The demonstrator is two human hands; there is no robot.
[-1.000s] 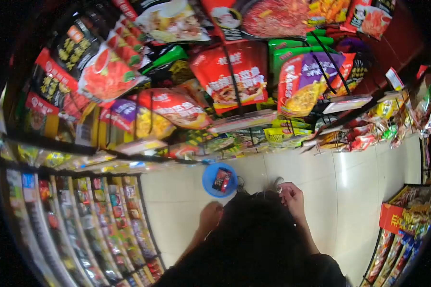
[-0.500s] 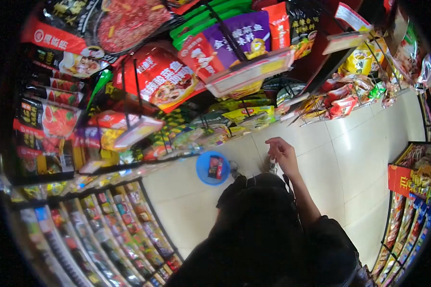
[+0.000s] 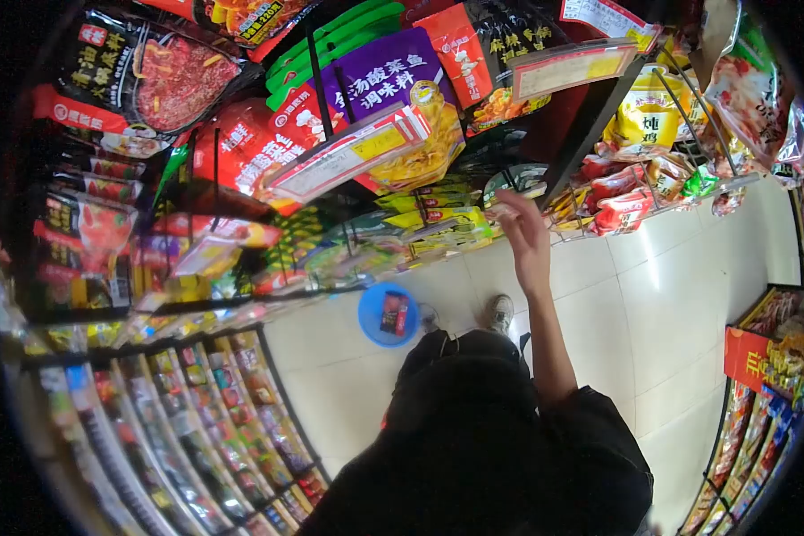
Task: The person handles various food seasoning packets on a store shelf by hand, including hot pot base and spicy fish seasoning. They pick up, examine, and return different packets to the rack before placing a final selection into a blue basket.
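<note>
right hand: bare hand (image 3: 529, 246) raised in front of the hanging rack, arm stretched out from a black short sleeve (image 3: 598, 447)
right fingers: partly open, loosely bent, no item visible in them; tips at the small yellow-green packets (image 3: 456, 223) and a dark green packet (image 3: 514, 177), contact can't be told
left hand: out of view, fingers can't be told
yellow-green packets: low on the rack, lying in overlapping layers, just left of the right hand
above them: shiny purple pouch (image 3: 393, 67) with white lettering, partly behind a slanted red-and-white price holder (image 3: 357, 152); green pouches (image 3: 330, 49) stacked behind it
right of hand: small red packets (image 3: 621, 213) on a wire rack, yellow pouch (image 3: 643, 112) above them
floor: pale glossy tiles (image 3: 590, 330); round blue plastic basket (image 3: 368, 332) near the shoes, black-and-red packet (image 3: 394, 315) lying inside
right edge: red-orange cardboard display box (image 3: 749, 357) above packed rows of snacks
</note>
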